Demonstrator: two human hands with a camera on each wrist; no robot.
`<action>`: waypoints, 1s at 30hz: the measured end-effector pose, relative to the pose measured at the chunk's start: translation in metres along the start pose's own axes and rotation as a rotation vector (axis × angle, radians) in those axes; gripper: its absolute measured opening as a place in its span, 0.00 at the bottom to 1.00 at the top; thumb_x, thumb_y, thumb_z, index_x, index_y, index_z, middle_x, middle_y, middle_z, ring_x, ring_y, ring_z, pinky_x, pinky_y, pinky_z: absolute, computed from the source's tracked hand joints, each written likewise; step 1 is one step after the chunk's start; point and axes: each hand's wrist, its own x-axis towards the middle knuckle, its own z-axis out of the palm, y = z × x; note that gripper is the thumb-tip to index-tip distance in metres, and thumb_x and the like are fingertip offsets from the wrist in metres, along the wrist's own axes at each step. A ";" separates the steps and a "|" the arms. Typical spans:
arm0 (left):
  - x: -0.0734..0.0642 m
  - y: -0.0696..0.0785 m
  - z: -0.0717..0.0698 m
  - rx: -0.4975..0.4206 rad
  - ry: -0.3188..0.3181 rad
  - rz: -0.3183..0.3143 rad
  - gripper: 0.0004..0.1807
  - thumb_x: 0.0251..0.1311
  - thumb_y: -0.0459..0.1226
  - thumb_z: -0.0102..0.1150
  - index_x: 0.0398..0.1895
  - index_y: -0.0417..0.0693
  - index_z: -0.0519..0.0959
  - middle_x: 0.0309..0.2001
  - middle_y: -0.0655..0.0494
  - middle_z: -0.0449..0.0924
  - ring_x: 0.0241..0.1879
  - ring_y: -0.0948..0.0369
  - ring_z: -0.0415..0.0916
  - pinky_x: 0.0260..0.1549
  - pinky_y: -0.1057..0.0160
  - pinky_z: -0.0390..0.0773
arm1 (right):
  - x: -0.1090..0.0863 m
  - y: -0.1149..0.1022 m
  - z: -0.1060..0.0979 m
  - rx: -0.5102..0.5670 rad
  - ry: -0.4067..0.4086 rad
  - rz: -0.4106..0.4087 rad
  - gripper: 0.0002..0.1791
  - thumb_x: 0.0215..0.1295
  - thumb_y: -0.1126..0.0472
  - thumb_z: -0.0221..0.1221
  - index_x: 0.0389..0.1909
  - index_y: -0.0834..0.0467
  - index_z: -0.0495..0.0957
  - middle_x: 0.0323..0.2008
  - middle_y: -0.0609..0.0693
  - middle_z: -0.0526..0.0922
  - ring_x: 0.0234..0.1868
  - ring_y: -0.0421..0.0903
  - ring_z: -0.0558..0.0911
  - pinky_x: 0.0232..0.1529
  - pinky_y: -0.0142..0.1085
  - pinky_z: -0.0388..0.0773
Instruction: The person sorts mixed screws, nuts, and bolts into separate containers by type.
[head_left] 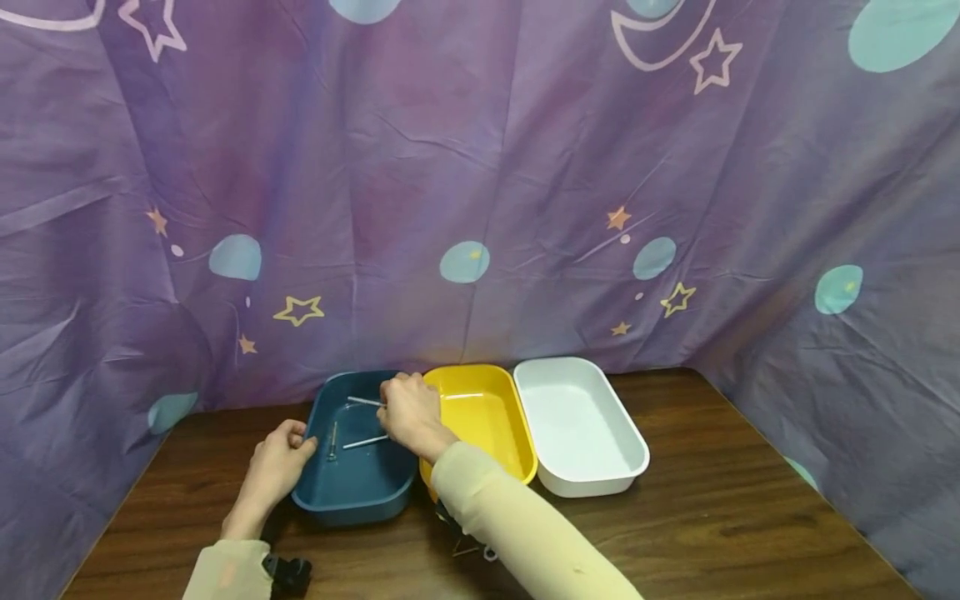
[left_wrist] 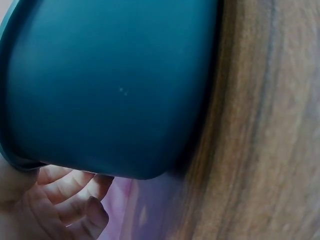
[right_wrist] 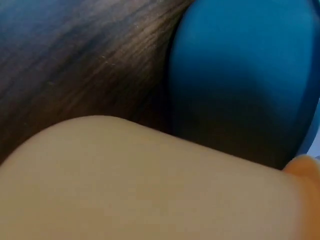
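Right hand (head_left: 411,414) hides right ends of far rod (head_left: 364,402) and near rod (head_left: 364,442) in blue tray (head_left: 352,493); hold unclear. Right sleeve (head_left: 525,521) covers part of yellow tray's (head_left: 476,417) near end. Bench (head_left: 712,500) cut off at near side; right wrist view blurred.

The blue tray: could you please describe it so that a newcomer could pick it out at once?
On the brown table, before the purple curtain, look to the left in the head view. There stands the blue tray, the person's left hand at its outer edge. Its dark blue sets it apart from the yellow tray beside it and the white tray beyond.
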 end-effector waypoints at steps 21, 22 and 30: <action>-0.006 -0.001 0.005 0.002 0.021 -0.012 0.14 0.62 0.36 0.57 0.46 0.35 0.75 0.34 0.48 0.80 0.35 0.50 0.76 0.34 0.55 0.70 | 0.007 -0.015 0.015 -0.031 -0.076 0.022 0.04 0.57 0.50 0.65 0.26 0.43 0.84 0.31 0.42 0.77 0.41 0.45 0.73 0.43 0.44 0.69; -0.006 0.000 0.005 0.003 0.021 -0.008 0.14 0.62 0.36 0.57 0.46 0.35 0.75 0.34 0.48 0.80 0.35 0.50 0.76 0.34 0.55 0.70 | 0.007 -0.015 0.015 -0.029 -0.075 0.025 0.04 0.57 0.50 0.66 0.26 0.43 0.84 0.31 0.42 0.77 0.41 0.45 0.73 0.43 0.44 0.69; -0.003 0.005 0.006 0.015 0.009 0.000 0.16 0.63 0.36 0.57 0.49 0.33 0.74 0.35 0.47 0.79 0.37 0.49 0.76 0.35 0.54 0.71 | 0.006 -0.013 0.011 -0.065 -0.102 -0.006 0.16 0.62 0.41 0.59 0.44 0.44 0.84 0.41 0.43 0.79 0.47 0.46 0.72 0.51 0.47 0.67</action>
